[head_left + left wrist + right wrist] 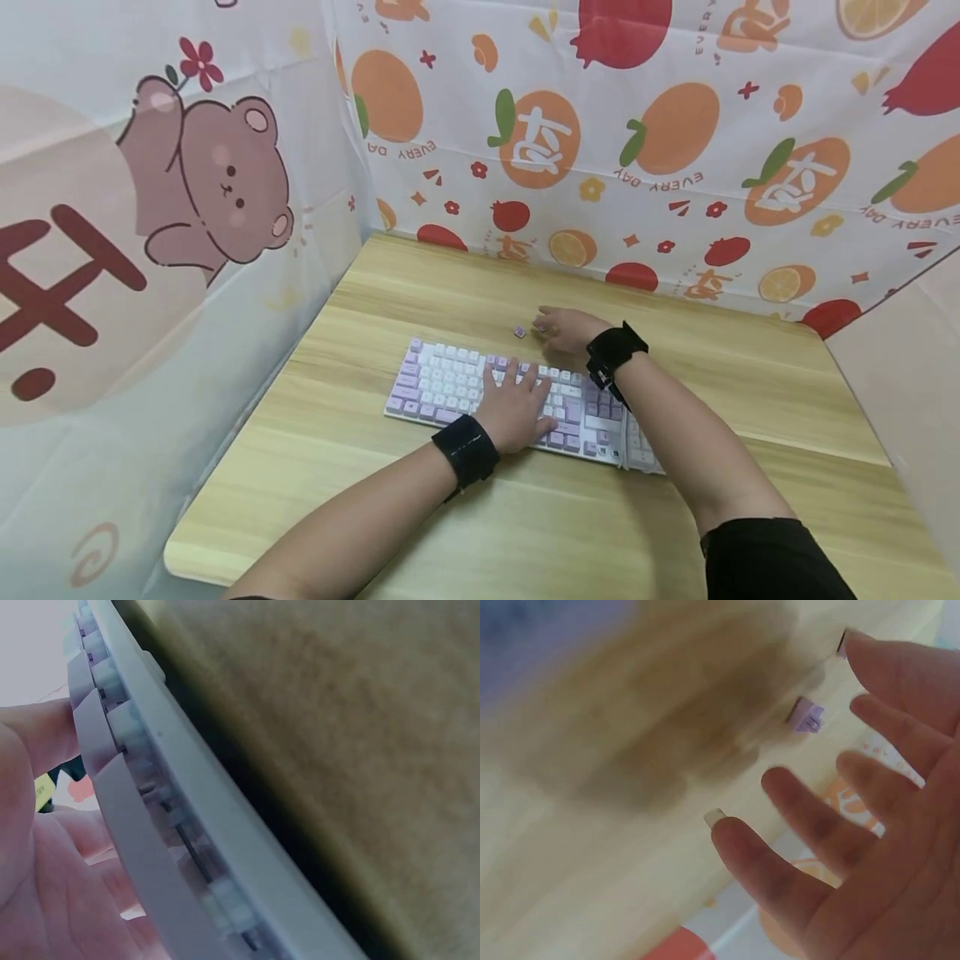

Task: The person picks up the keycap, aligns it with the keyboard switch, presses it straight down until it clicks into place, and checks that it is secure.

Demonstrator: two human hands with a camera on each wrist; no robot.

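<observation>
A white and lilac keyboard (442,375) lies on the wooden table. Over its middle keys my left hand (513,412) rests with fingers spread; the left wrist view shows the hand along the keyboard's lilac edge keys (135,832). Behind the keyboard, my right hand (573,331) is low over the table, its fingers loosely extended. One small purple keycap (520,332) lies just left of those fingers. In the right wrist view, one purple keycap (806,716) sits on the table below the fingers, and another purple keycap (843,643) shows partly behind the thumb tip.
A white cable (623,437) crosses the keyboard's right part, which my right forearm partly covers. Bare wooden table (420,292) extends behind the keyboard. A fruit-printed cloth (600,167) hangs at the back, and a bear-printed cloth (232,183) hangs on the left.
</observation>
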